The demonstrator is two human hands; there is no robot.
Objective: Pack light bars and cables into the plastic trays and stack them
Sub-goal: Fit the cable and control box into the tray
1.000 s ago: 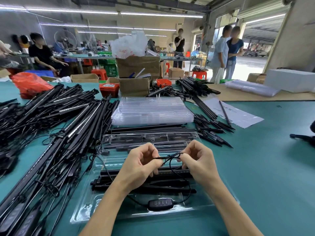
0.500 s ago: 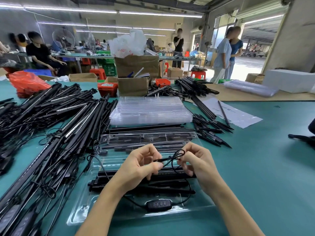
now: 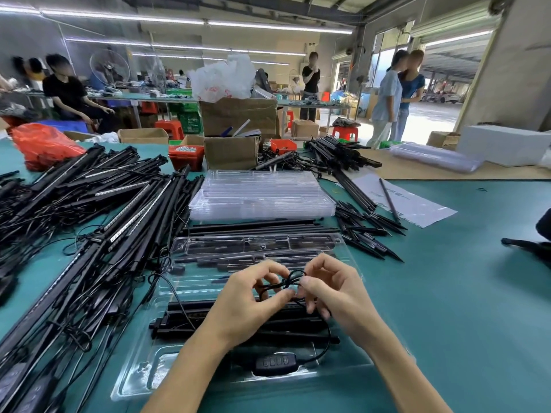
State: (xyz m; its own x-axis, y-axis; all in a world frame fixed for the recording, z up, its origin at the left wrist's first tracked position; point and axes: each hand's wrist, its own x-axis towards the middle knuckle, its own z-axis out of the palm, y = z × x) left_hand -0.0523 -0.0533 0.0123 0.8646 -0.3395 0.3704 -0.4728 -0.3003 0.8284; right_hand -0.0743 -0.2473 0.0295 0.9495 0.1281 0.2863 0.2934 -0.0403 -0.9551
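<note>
Pinching the coiled black cable [image 3: 284, 283] between your left hand [image 3: 253, 305] and right hand [image 3: 334, 293] above the near clear tray [image 3: 134, 380], already holding light bars [image 3: 185, 320], you're early on: the loose bar pile [image 3: 89, 234] and empty tray stack [image 3: 262, 195] remain.

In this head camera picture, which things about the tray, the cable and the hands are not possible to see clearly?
- Head view: how the cable is wound or tied; the left hand and right hand pinch it and cover part of it.
- Middle of the light bars in the near tray: hidden under both hands.
- Marks on the controller buttons: too small.
- Count of the stacked empty trays: clear layers blend together.
</note>
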